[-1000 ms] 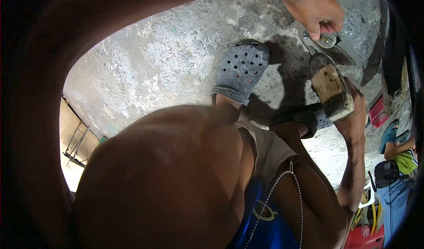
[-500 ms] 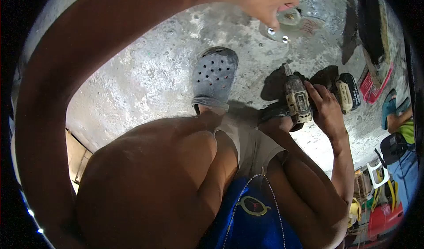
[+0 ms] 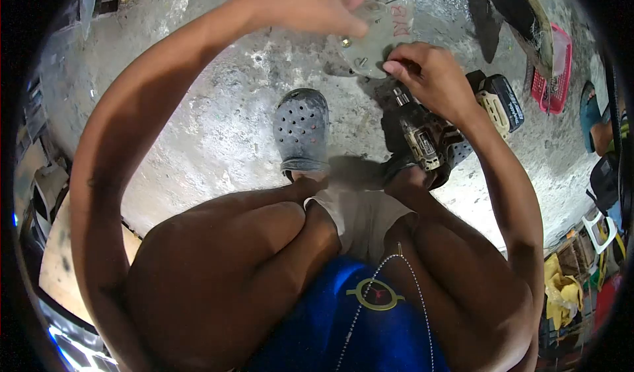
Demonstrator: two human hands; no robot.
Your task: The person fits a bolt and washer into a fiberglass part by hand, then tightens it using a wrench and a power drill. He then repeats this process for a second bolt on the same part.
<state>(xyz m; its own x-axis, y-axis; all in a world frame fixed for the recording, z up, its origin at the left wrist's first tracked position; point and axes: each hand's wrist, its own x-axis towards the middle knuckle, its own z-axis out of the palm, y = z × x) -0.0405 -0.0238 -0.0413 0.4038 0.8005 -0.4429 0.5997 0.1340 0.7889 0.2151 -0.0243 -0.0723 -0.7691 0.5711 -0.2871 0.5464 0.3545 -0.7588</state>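
A clear plastic bag (image 3: 389, 40) with red lettering and small metal screws lies on the concrete floor at the top centre. My left hand (image 3: 330, 5) is just over the bag's left side, fingers curled and slightly blurred; whatever they hold is too small to name. At the bag's lower right edge, my right hand (image 3: 432, 78) has thumb and fingertips close together, touching or nearly touching the plastic. Below it a power drill (image 3: 422, 137) rests by my right foot, released from both hands. Its battery pack (image 3: 500, 104) sits to the right.
A grey clog (image 3: 302, 124) covers my left foot. Further right are a red plastic basket (image 3: 560, 71), another person's foot in a teal slipper (image 3: 590, 118), a white plastic frame (image 3: 599, 232) and yellow cloth (image 3: 561, 293). A pale board (image 3: 63, 260) stands at lower left.
My right hand has let go of the drill and moved up to the bag. My left hand has shifted from the bag's screws to its left side. The view has turned slightly.
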